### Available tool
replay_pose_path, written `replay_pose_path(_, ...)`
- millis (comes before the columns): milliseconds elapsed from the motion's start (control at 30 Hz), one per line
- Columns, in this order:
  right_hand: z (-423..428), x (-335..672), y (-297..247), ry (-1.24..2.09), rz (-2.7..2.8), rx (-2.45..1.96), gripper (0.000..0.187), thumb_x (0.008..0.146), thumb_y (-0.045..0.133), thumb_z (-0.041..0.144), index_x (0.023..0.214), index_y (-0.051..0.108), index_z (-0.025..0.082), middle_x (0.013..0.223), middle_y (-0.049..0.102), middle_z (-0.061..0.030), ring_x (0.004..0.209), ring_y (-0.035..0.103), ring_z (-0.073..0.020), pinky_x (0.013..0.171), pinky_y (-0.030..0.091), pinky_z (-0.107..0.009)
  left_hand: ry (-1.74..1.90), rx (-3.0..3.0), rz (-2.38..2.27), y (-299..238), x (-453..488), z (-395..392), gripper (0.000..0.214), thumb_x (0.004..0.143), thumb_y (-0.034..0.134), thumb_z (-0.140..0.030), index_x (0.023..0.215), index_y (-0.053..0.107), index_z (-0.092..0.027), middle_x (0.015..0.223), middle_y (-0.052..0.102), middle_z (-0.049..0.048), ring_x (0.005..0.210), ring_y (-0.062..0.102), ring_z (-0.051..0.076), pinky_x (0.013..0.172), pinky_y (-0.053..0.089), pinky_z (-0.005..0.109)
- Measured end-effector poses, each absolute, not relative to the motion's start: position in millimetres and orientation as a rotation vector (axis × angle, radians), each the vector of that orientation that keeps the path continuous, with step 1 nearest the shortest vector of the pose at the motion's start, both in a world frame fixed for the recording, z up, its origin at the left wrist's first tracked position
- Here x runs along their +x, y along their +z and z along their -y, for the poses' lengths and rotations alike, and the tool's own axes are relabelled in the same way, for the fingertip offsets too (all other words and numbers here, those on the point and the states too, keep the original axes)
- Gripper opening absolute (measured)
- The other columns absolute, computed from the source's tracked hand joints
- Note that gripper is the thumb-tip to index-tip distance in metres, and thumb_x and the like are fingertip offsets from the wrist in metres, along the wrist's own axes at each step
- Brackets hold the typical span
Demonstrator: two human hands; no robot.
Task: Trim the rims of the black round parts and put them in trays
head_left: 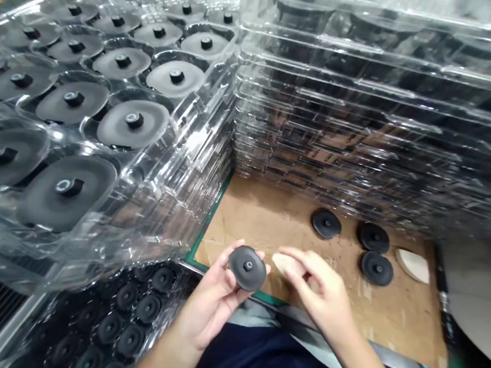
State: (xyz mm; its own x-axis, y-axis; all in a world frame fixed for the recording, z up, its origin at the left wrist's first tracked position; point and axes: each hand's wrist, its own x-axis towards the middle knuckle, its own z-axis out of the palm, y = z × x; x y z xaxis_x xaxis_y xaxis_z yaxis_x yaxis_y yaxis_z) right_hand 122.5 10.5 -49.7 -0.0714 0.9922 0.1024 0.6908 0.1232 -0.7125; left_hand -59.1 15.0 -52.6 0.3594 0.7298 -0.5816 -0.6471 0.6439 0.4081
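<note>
My left hand (214, 298) holds a round black disc (247, 267) with a small hub in its middle, fingers wrapped round its edge. Just to the right, my right hand (319, 293) pinches a pale wedge-shaped piece (286, 263) close to the disc. Both hands hover over the front edge of a brown cardboard sheet (259, 215) on the work surface. Three more black discs (326, 223) lie loose on the cardboard behind my right hand.
A stack of clear plastic trays (105, 91) filled with several black discs stands at the left. A taller stack of clear trays (377, 116) rises at the back. Another pale wedge (413, 265) lies at the right. A lower tray of discs (124, 318) sits below left.
</note>
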Motion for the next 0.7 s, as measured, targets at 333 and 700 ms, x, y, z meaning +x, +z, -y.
replay_pose_path(333, -2.3, 103.6, 18.2, 0.625, 1.901, -1.357, 0.021, 0.088, 0.047, 0.011, 0.104, 0.061, 0.015, 0.092, 0.071, -0.0073, 0.076, 0.063, -0.0174, 0.070, 0.050, -0.029, 0.787, 0.192, -0.839, -26.5, -22.5, -17.2, 0.056, 0.047, 0.089, -0.018, 0.100, 0.071, -0.024, 0.097, 0.073, 0.0013, 0.090, 0.067, 0.019, 0.080, 0.051, 0.024)
replay_pose_path(700, 27.1, 154.5, 28.1, 0.460, 1.876, -1.553, 0.022, 0.089, 0.048, 0.012, 0.107, 0.060, 0.016, 0.082, 0.068, -0.0046, 0.070, 0.059, -0.0146, 0.063, 0.045, -0.027, 0.709, 0.278, -0.804, -15.1, -5.4, -13.1, 0.073, 0.033, 0.093, -0.033, 0.103, 0.072, -0.025, 0.102, 0.073, 0.0024, 0.101, 0.064, 0.023, 0.091, 0.046, 0.028)
